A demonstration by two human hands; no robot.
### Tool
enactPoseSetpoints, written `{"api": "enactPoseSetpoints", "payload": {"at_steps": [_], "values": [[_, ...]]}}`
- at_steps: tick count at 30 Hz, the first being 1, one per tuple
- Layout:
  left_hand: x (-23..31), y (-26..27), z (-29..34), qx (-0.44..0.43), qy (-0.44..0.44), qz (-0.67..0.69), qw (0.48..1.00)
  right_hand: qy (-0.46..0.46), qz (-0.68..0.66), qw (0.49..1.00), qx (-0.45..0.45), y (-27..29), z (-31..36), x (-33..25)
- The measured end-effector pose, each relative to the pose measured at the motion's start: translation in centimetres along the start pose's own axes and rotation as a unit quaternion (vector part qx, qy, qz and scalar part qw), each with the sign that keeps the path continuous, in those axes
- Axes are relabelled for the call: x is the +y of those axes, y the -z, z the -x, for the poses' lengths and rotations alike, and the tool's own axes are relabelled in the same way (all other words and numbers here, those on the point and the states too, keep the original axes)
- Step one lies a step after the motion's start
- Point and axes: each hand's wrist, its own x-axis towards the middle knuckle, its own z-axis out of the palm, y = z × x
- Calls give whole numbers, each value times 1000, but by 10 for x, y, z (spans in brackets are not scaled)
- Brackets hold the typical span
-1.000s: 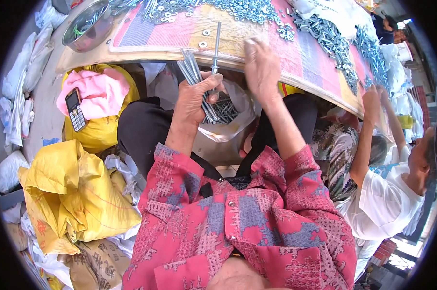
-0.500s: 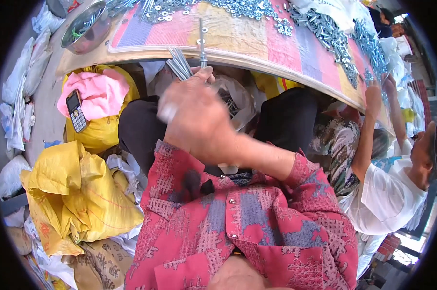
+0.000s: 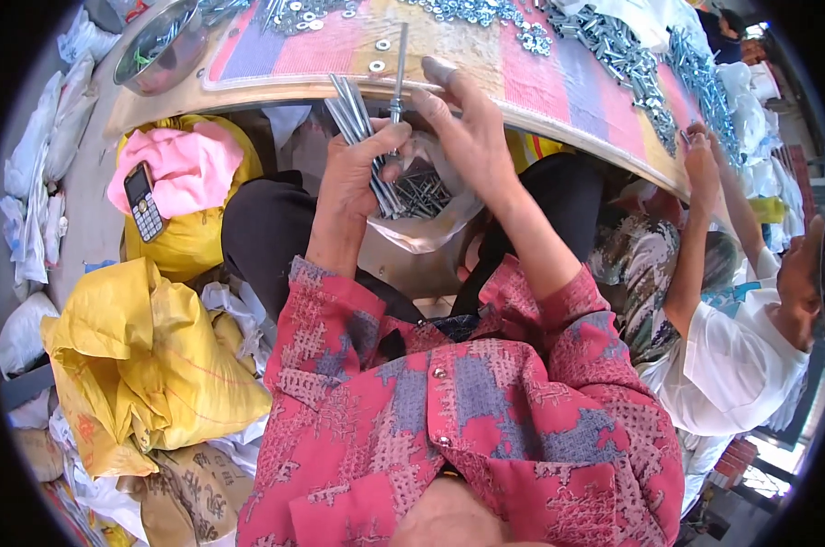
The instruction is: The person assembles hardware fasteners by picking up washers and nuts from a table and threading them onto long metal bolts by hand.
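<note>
My left hand is wrapped round a bundle of long thin metal bolts. Between its thumb and fingers one more long bolt stands upright, with small metal pieces low on its shank. Just right of that bolt is my right hand, fingers apart, thumb close to the shank; I see nothing in it. Beneath both hands a clear plastic bag hangs open between my knees, holding many loose bolts.
Ahead is a table with a striped cloth, bearing washers, nuts and bolt piles. A metal bowl sits at its left. Yellow sacks and a phone lie left. Another person works at right.
My right hand has moved off from in front of the left hand to the right, and its fingers are spread. The upright bolt has shifted slightly right in my left hand.
</note>
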Motion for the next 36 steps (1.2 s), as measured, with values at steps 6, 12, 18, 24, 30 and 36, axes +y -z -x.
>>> {"api": "enactPoseSetpoints", "payload": {"at_steps": [6, 12, 18, 24, 30, 36], "values": [[5, -9, 15, -32, -45, -304, 951, -1, 72, 997, -4, 1, 18, 33], [13, 10, 1, -76, -14, -359, 930, 33, 465, 884, -42, 27, 33, 45], [-7, 3, 1, -134, 66, -338, 929, -32, 119, 992, -29, 26, 28, 55], [-8, -11, 7, -206, 108, -238, 943, -53, -2, 996, -67, 37, 19, 40], [-13, -16, 13, -199, 152, -118, 961, -55, 121, 980, -150, 44, 5, 27], [-31, -10, 7, -181, 143, -74, 970, -46, 88, 986, 133, 74, -21, 39]]}}
